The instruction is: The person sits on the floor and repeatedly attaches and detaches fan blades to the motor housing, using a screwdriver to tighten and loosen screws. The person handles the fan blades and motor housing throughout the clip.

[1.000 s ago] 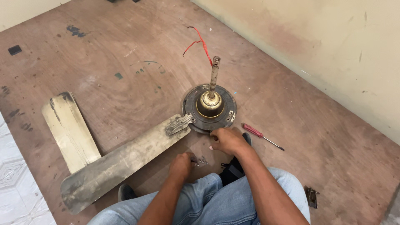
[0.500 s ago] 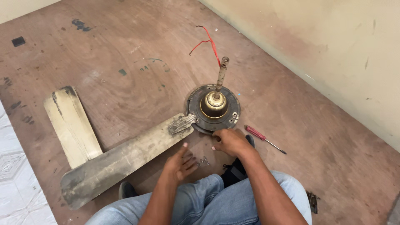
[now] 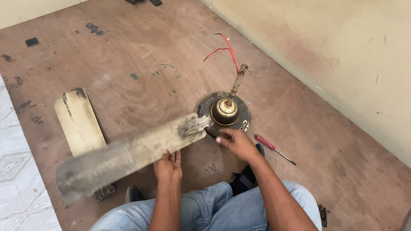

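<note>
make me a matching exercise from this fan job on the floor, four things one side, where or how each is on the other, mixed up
1 screwdriver
2 loose blade
3 blade at the motor
4 red wires

a left hand under its edge
b coming from the rod's top
c flat on the floor, far left
d on the floor right of the right hand

Pairs: 1-d, 2-c, 3-a, 4-b

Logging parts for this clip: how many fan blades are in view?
2. One blade is held at the left hand, its end at the motor. The other blade lies on the floor, partly covered by the first.
</note>
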